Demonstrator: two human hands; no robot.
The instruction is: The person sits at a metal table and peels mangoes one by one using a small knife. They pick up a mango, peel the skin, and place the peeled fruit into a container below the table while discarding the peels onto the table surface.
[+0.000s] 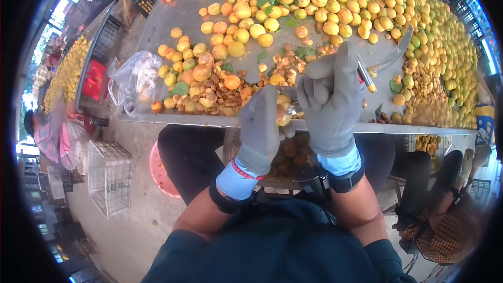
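My left hand (260, 126), in a grey glove, is closed around a yellow apricot-like fruit (284, 115) above the table's near edge. Beside it my right hand (329, 102), gloved alike, grips a small tool whose shiny metal end (294, 108) meets the fruit. The fingers hide most of that tool. Just right of the right hand lie a curved metal blade (394, 56) and a slim dark stick with an orange tip (367, 77); whether they join is unclear. Peels and cut scraps (212, 97) are heaped in front of my hands.
Whole yellow-orange fruit (335, 8) covers much of the metal table (183, 13), densest at the right. A clear plastic bag (137, 77) rests at its left corner. On the floor stand a white crate (110, 177) and a pink basin (163, 172). Another person (445, 220) sits close at right.
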